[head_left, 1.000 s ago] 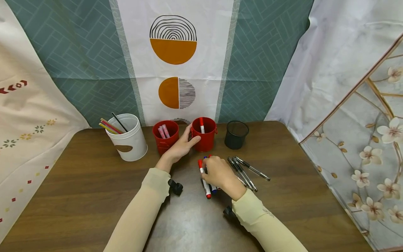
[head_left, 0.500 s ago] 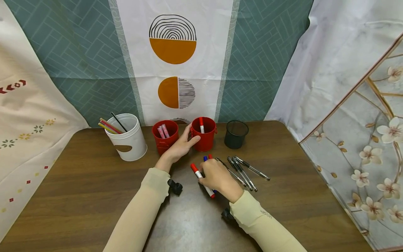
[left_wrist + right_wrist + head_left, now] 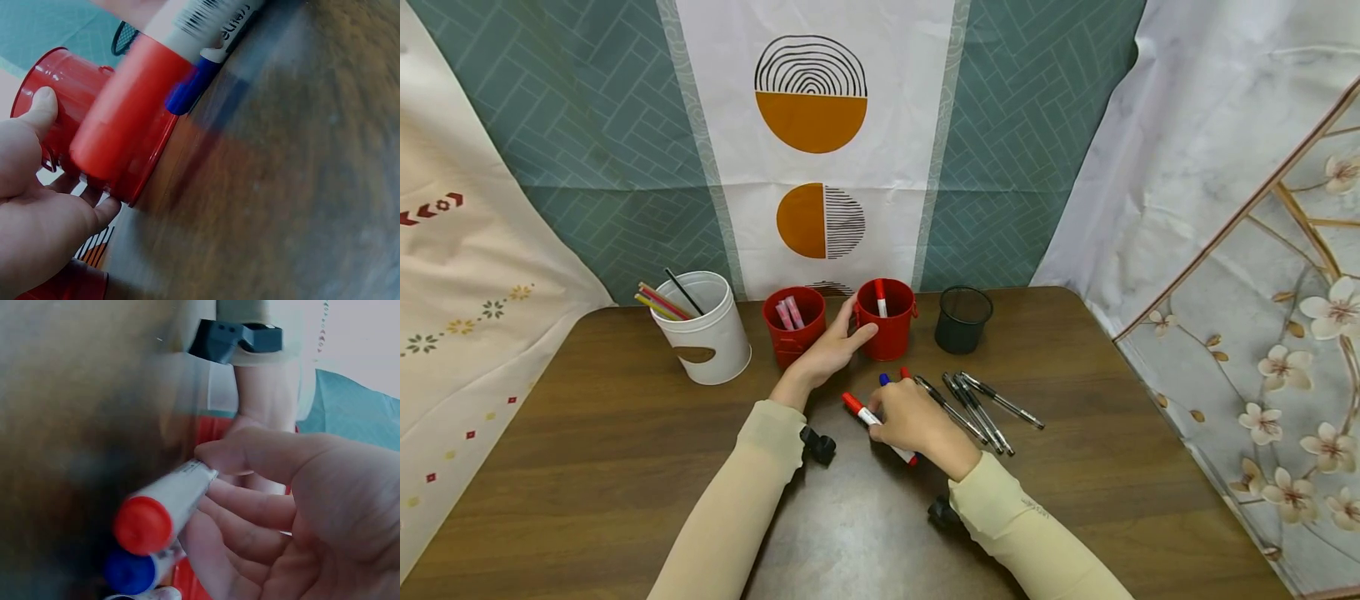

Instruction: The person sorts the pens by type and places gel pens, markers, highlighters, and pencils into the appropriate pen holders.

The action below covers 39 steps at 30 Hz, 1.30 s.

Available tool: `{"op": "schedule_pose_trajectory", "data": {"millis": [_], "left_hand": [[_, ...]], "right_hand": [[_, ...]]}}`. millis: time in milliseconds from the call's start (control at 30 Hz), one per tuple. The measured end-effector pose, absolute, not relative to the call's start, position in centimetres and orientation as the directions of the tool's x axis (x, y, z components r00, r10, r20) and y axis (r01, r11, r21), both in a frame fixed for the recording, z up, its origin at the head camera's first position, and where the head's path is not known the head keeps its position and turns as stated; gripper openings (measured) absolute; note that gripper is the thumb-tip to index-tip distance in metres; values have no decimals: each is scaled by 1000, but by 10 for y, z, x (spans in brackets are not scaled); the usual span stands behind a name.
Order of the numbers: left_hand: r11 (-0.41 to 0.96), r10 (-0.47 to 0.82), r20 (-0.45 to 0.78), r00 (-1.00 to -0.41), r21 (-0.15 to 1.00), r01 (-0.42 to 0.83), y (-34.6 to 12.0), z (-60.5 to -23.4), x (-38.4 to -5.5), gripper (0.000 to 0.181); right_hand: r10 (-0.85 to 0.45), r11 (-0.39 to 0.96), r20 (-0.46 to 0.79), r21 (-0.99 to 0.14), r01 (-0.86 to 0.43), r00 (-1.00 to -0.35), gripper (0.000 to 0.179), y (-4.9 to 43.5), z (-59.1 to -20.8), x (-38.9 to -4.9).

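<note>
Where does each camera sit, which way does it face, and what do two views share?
Head: worn on the head, facing forward and down over the table; left hand, right hand and pale sleeves show.
Left wrist: worn there, facing the red bucket; left hand at left, part of the right hand at top.
Right wrist: worn there, facing the red marker in the right hand, the left arm beyond.
Shared: both wrist views show the red marker and blue marker.
</note>
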<state>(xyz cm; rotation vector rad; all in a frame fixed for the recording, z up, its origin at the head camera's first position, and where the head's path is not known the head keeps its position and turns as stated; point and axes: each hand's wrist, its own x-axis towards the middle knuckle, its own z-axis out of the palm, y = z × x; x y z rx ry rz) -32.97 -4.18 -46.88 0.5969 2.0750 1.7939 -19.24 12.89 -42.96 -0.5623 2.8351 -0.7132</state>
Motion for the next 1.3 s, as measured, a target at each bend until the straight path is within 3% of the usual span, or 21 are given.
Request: {"op": "schedule_pose_trajectory", "data": {"millis": [533, 767, 1300], "left_hand": [[69, 519, 57, -853, 992, 108, -43, -471, -330, 80], [73, 513, 56, -857, 991, 109, -43, -471, -329, 79], [103, 505, 27, -863, 990, 91, -42, -470, -330, 82]], "right_hand": [[-455, 640, -64, -717, -276, -888, 16, 165, -396, -204], [-438, 588, 47, -740, -326, -898, 18, 182, -387, -211], [-269, 504, 294, -769, -394, -917, 24, 193, -379, -220]]}}
